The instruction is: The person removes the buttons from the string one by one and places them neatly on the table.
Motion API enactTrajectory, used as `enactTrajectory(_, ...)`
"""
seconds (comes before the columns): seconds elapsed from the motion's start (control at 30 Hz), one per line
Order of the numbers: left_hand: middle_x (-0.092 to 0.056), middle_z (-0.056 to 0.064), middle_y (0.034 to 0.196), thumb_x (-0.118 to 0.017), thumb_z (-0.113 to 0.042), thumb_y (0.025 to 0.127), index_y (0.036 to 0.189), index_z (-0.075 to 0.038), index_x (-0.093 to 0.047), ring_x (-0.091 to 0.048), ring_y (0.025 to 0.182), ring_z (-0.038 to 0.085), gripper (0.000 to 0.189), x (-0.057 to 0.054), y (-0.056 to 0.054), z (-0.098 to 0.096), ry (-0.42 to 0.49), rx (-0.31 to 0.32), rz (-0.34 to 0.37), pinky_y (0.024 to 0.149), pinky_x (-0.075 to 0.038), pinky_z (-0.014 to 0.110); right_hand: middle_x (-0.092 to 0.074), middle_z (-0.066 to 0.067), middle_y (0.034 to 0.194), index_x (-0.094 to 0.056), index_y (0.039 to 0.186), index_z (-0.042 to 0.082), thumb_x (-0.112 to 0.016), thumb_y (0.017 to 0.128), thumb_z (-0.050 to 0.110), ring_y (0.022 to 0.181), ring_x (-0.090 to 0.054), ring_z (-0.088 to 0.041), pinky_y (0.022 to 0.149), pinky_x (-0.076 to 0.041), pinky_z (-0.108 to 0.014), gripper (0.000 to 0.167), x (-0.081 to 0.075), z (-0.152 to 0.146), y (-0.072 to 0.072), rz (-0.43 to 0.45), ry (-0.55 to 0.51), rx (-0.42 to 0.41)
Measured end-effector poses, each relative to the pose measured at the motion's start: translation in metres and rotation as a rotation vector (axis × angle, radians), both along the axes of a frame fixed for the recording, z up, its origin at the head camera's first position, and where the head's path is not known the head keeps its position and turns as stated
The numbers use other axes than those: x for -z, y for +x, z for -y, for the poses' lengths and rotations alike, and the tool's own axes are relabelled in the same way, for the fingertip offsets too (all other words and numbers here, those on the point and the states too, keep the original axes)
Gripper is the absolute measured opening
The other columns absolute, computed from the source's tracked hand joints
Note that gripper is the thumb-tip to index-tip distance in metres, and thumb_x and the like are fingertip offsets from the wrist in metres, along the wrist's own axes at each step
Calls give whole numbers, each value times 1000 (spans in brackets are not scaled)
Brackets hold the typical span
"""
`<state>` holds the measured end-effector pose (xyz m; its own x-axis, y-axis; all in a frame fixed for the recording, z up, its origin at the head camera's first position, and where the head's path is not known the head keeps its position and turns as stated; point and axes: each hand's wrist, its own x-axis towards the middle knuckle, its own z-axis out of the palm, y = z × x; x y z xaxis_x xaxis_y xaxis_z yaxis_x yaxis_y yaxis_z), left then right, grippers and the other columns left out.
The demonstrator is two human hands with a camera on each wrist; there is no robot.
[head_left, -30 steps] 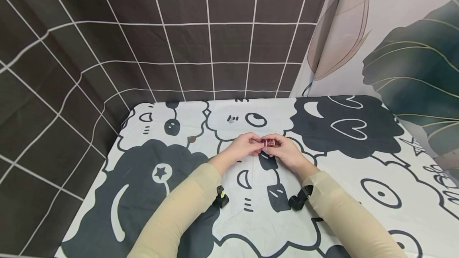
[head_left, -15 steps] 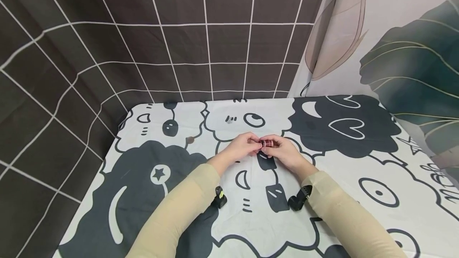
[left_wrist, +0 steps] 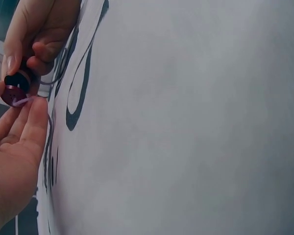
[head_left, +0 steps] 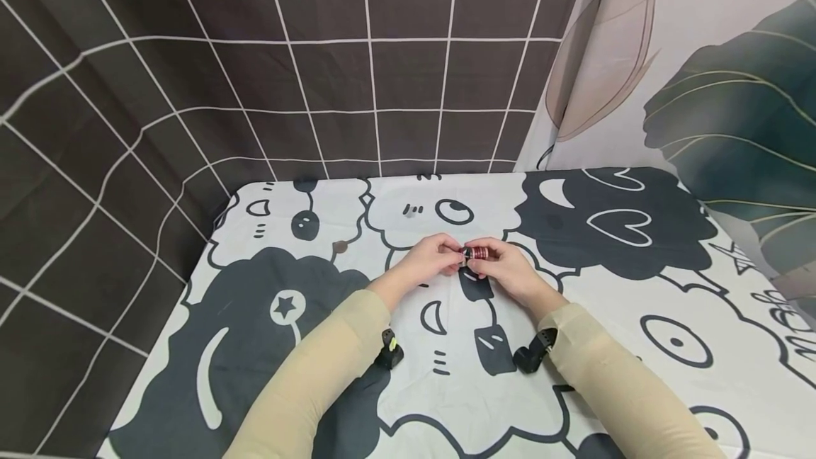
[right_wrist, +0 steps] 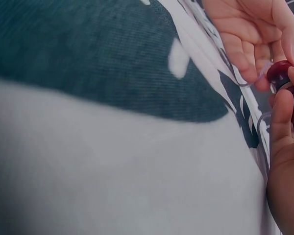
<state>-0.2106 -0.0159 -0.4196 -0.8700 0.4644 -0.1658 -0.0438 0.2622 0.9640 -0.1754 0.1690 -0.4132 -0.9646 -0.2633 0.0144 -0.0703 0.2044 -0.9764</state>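
Observation:
Both hands meet over the patterned cloth around a short red banded cylinder (head_left: 479, 253), which looks like a stack of round buttons. My right hand (head_left: 512, 270) grips the banded part between thumb and fingers. The left hand (head_left: 432, 259) pinches the end piece, a dark red disc (left_wrist: 13, 95) with small holes. A thin pale purple cord (left_wrist: 21, 102) lies across the disc's face and passes by the left fingertips. Beside the disc, a black section (left_wrist: 18, 81) shows between the two hands. Fingers hide much of the cylinder.
Beneath the hands spreads a black-and-white cartoon-print cloth (head_left: 440, 402). A dark grid curtain (head_left: 331, 76) hangs behind and at the left, a leaf-print curtain (head_left: 733, 112) at the right. Dark wrist cameras (head_left: 392, 351) sit under the sleeves.
The black section now shows between the left fingertips and the red bands, where earlier mostly red bands showed. Both hands stay in nearly the same place.

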Motion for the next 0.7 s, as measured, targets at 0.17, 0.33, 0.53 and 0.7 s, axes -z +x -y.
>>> enactTrajectory(0.17,-65,10,91,-60,-10,90,110,2,-58,-65,79,18,23,-1,1,1,-6,-13,-1,71,-53,27,-56,-4,80,-55,117,-11,-66,83,-1,63,-56,-13,61,-46,-20,37,2,-2,0,1,0,17)
enactTrajectory(0.33,-65,10,92,-60,-10,90,111,1,-58,-65,79,17,24,0,0,2,-12,-18,-7,72,-53,26,-57,-3,79,-58,117,-6,-69,82,4,63,-57,-13,60,-47,-21,38,18,-7,-7,1,13,42)
enactTrajectory(0.53,-66,10,94,-60,-12,89,112,1,-58,-65,78,18,26,-1,1,6,-34,-35,-10,71,-53,27,-58,-5,78,-60,115,-1,-70,81,8,63,-57,-15,59,-47,-23,37,21,-8,-10,-27,52,44)
enactTrajectory(0.7,-67,11,94,-59,-11,90,113,3,-57,-64,78,17,27,1,0,10,-32,-47,-26,71,-53,27,-58,-6,77,-60,115,-1,-71,81,9,62,-57,-14,59,-47,-23,37,19,-8,-11,-19,56,37)
